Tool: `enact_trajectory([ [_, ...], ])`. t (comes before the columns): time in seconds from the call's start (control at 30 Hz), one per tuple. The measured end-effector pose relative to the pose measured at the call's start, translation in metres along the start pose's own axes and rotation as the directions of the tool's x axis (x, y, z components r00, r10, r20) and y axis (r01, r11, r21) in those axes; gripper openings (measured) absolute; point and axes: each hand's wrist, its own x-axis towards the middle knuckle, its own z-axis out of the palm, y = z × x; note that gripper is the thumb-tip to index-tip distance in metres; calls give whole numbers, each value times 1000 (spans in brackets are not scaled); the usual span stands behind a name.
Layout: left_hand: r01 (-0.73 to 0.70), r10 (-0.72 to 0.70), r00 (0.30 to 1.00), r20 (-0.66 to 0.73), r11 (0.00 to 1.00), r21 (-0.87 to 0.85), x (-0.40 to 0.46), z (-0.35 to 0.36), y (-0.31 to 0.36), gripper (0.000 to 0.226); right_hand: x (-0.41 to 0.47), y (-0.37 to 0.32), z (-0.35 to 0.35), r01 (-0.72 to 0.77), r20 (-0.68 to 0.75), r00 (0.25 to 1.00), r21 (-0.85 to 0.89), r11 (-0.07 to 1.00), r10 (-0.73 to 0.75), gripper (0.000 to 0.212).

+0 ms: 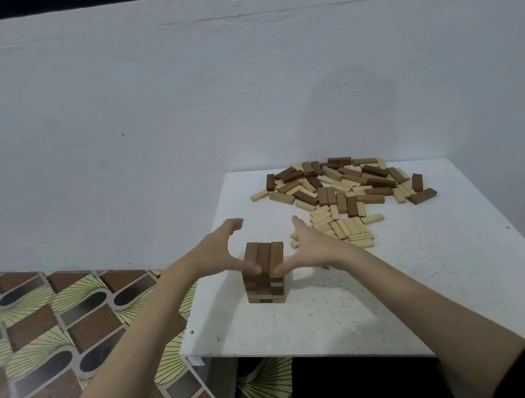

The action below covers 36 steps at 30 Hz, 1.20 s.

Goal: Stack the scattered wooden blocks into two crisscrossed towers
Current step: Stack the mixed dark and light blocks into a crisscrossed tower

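A: What is hard to read here?

B: The tower's [265,273] lower layers blur together, so the count cannot be told. The far pile of loose blocks [343,183] overlaps itself, hiding pieces beneath. The right hand [311,248] covers part of the pale blocks [349,227] laid beside the pile. Both sleeves are cut off at the near edge.

A: And the hands?

B: The left hand [219,251] and the right flank the tower's top layer, fingers spread wide, thumbs touching its near face. Neither holds a block.

A: Where does the tower stand?

B: On the white table [343,317], near its left side, with the loose blocks farther right.
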Motion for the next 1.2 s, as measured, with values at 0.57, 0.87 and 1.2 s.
enact_trajectory([
  [0.57,-111,84,993,81,886,451,28,23,7,120,27,7,16,224,15,971,-387,894,-237,137],
  [0.87,-105,82,994,70,877,468,32,25,6,119,31,10,16,229,1,968,-398,888,-250,134],
  [1.2,-89,67,996,60,838,538,35,25,4,126,35,11,15,230,2,968,-421,877,-253,136],
])
